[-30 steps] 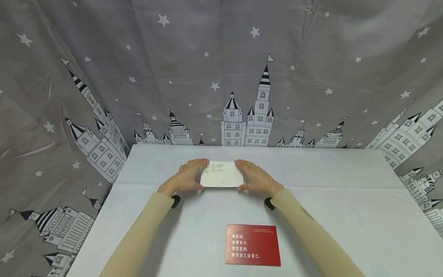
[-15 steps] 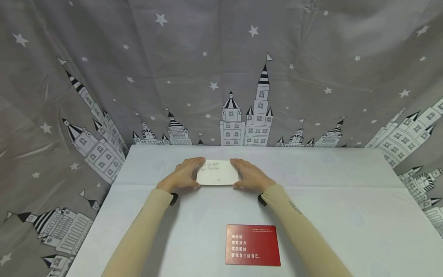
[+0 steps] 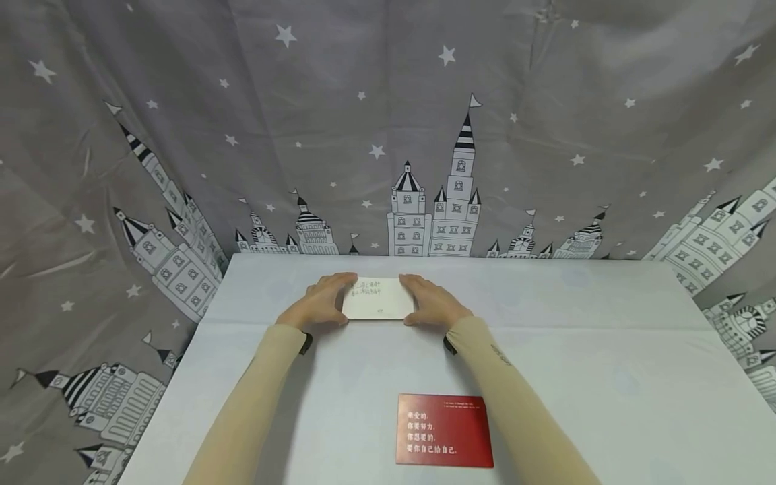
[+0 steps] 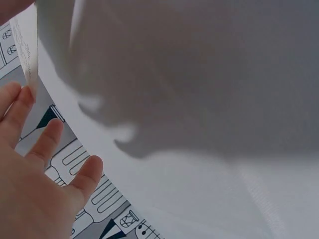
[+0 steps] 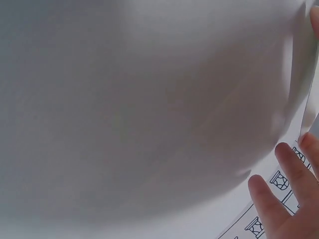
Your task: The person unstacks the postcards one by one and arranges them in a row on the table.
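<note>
A cream card (image 3: 378,299) with lines of handwriting on it is held by both hands, far side of the table in the head view. My left hand (image 3: 317,300) grips its left end, thumb at the near corner and fingertips at the far one. At the opposite end my right hand (image 3: 432,300) grips it the same way. In the left wrist view the card (image 4: 29,50) shows as a narrow strip by the fingertips, above a shadow on the table. A red card (image 3: 444,431) printed with white characters lies nearer me, beside the right forearm.
A white cloth (image 3: 576,377) covers the table. Behind it and along the sides hangs a grey curtain (image 3: 339,121) printed with stars and castles.
Both hands have shifted slightly left and away from me, carrying the cream card along. The red card stays in its place.
</note>
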